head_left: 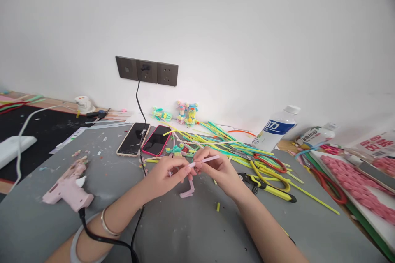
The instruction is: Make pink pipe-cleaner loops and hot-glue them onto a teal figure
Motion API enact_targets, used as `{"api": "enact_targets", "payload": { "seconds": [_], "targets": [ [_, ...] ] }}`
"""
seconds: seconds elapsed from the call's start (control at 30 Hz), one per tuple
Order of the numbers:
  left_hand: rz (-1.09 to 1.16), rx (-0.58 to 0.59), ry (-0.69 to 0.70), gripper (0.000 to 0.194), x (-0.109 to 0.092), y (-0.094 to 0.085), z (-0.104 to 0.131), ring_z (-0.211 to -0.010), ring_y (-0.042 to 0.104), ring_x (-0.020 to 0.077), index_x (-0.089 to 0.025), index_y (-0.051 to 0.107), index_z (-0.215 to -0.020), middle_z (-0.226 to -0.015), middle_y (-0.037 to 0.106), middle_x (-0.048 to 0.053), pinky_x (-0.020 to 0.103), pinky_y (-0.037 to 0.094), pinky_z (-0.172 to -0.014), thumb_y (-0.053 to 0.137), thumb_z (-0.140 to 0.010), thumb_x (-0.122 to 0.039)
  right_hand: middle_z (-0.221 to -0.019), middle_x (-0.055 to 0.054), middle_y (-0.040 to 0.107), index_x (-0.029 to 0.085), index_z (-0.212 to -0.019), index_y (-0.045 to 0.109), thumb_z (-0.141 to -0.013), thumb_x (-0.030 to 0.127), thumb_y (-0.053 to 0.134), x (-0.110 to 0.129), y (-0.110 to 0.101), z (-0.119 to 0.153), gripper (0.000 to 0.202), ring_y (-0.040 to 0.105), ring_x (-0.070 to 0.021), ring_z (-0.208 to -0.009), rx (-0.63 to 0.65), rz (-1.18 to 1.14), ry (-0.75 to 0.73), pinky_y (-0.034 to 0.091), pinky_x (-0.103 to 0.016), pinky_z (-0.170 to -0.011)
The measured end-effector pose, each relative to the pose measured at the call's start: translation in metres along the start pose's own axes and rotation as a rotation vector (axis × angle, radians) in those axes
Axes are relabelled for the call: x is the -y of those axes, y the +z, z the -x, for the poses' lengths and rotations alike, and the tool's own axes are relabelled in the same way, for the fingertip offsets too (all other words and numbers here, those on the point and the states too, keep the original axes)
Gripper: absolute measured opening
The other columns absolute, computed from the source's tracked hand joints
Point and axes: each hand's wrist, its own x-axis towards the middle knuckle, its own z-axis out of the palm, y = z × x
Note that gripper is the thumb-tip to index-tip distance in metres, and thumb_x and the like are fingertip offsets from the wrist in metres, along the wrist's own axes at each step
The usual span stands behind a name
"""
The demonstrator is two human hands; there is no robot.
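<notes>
Between my two hands is a pale pink pipe cleaner [210,159], whose free end sticks out to the right. My left hand [171,172] pinches it near its left end, and my right hand [212,166] closes on it just beside, fingertips nearly touching. A bent pinkish-lilac piece [187,193] hangs or lies just below my fingers; whether it joins the held one cannot be made out. Behind my hands sits a small teal and yellow figure [175,150]. A short yellow-green scrap [218,206] lies on the grey table [185,238].
A pink glue gun [69,191] with a black cable lies at left. Two phones [133,139] are behind my left hand. Yellow and green pipe cleaners [228,139], scissors [271,162], pliers [271,189] and a bottle [274,129] are at right. Small figures [191,113] stand by the wall.
</notes>
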Motion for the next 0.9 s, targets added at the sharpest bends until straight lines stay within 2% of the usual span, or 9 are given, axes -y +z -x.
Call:
{"api": "enact_targets", "payload": {
  "seconds": [0.2, 0.37, 0.57, 0.73, 0.9],
  "targets": [
    [0.266, 0.124, -0.145, 0.047, -0.001, 0.000, -0.001, -0.060, 0.055, 0.0111, -0.014, 0.066, -0.079, -0.071, 0.065, 0.004, 0.022, 0.042, -0.056, 0.049, -0.096, -0.054, -0.080, -0.002, 0.064, 0.020, -0.083, 0.069, -0.087, 0.034, 0.074, -0.001, 0.001, 0.000, 0.016, 0.058, -0.0138, -0.069, 0.054, 0.021, 0.015, 0.049, -0.027, -0.063],
    [0.372, 0.194, -0.220, 0.052, 0.002, 0.000, -0.003, -0.055, 0.053, 0.0093, -0.013, 0.066, -0.076, -0.066, 0.065, 0.004, 0.021, 0.036, -0.050, 0.051, -0.094, -0.059, -0.079, -0.003, 0.065, 0.020, -0.078, 0.069, -0.083, 0.035, 0.077, -0.001, 0.000, -0.001, 0.018, 0.056, -0.0146, -0.070, 0.027, 0.049, 0.006, 0.049, -0.027, -0.061],
    [0.429, 0.156, -0.208, 0.048, 0.007, 0.002, -0.005, -0.056, 0.055, 0.0106, -0.011, 0.076, -0.086, -0.076, 0.074, 0.011, 0.021, 0.035, -0.048, 0.059, -0.091, -0.055, -0.081, -0.002, 0.070, 0.021, -0.076, 0.073, -0.080, 0.030, 0.081, -0.002, 0.000, -0.002, 0.012, 0.064, -0.0157, -0.075, -0.005, -0.029, 0.001, 0.054, -0.028, -0.066],
    [0.434, 0.121, -0.212, 0.044, 0.010, 0.002, -0.005, -0.057, 0.055, 0.0106, -0.011, 0.078, -0.087, -0.080, 0.077, 0.013, 0.021, 0.036, -0.049, 0.060, -0.092, -0.051, -0.082, -0.003, 0.074, 0.022, -0.075, 0.076, -0.076, 0.028, 0.084, -0.005, -0.004, -0.002, 0.010, 0.068, -0.0171, -0.078, -0.059, -0.019, 0.025, 0.056, -0.029, -0.069],
    [0.430, 0.158, -0.214, 0.042, 0.008, -0.001, -0.004, -0.055, 0.055, 0.0098, -0.011, 0.078, -0.087, -0.081, 0.078, 0.013, 0.021, 0.033, -0.049, 0.061, -0.091, -0.050, -0.080, -0.004, 0.071, 0.020, -0.076, 0.074, -0.078, 0.031, 0.082, -0.001, -0.002, -0.001, 0.014, 0.065, -0.0162, -0.075, -0.007, -0.025, 0.052, 0.056, -0.029, -0.067]
  ]
}}
